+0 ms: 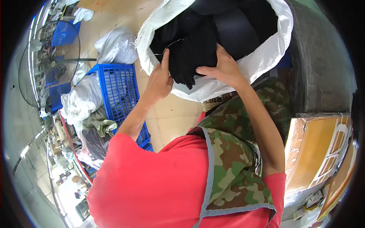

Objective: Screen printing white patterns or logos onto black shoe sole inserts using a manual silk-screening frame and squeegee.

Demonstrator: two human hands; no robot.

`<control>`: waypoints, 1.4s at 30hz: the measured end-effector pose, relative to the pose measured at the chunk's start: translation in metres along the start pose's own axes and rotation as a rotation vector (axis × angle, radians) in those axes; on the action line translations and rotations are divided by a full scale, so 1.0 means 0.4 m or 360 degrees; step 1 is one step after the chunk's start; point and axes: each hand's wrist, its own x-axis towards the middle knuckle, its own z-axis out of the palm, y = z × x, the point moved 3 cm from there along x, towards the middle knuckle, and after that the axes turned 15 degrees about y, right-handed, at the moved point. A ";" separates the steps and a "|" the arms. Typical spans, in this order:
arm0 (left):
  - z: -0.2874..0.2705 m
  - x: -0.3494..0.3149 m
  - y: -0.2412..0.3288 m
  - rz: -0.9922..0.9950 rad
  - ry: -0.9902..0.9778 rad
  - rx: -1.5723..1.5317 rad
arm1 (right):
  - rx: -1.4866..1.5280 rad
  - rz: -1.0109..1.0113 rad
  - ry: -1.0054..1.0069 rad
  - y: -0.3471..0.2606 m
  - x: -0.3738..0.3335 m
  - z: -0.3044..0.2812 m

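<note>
A big white woven sack (262,57) stands open on the tiled floor in front of me, stuffed with black fabric (194,41). My left hand (159,79) grips the left side of a black cloth bundle that hangs over the sack's near rim, thumb pointing up. On the bundle's right side, my right hand (225,67) clasps it with the thumb stretched along its lower edge. The fingertips of both hands are hidden in the cloth. My red sleeves and camouflage apron (232,152) fill the lower part of the view.
A blue plastic crate (121,91) lies on the floor to the left, with white and grey cloth piles (83,100) and a white bag (116,47) beside it. A standing fan (49,60) is at far left. Cardboard boxes (319,152) and a dark wrapped block (323,57) stand at right.
</note>
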 end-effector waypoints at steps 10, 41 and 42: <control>-0.096 -0.042 0.058 -0.0050 0.0291 -0.1484 | -0.0207 -0.0216 0.0435 -0.136 -0.025 -0.104; 0.179 -0.083 1.045 0.0950 -0.1158 -0.1535 | -0.1034 0.0994 0.1491 -0.144 -0.851 -0.922; 0.170 -0.081 1.037 0.0937 -0.1228 -0.1525 | -0.1092 0.0991 0.1449 -0.147 -0.847 -0.917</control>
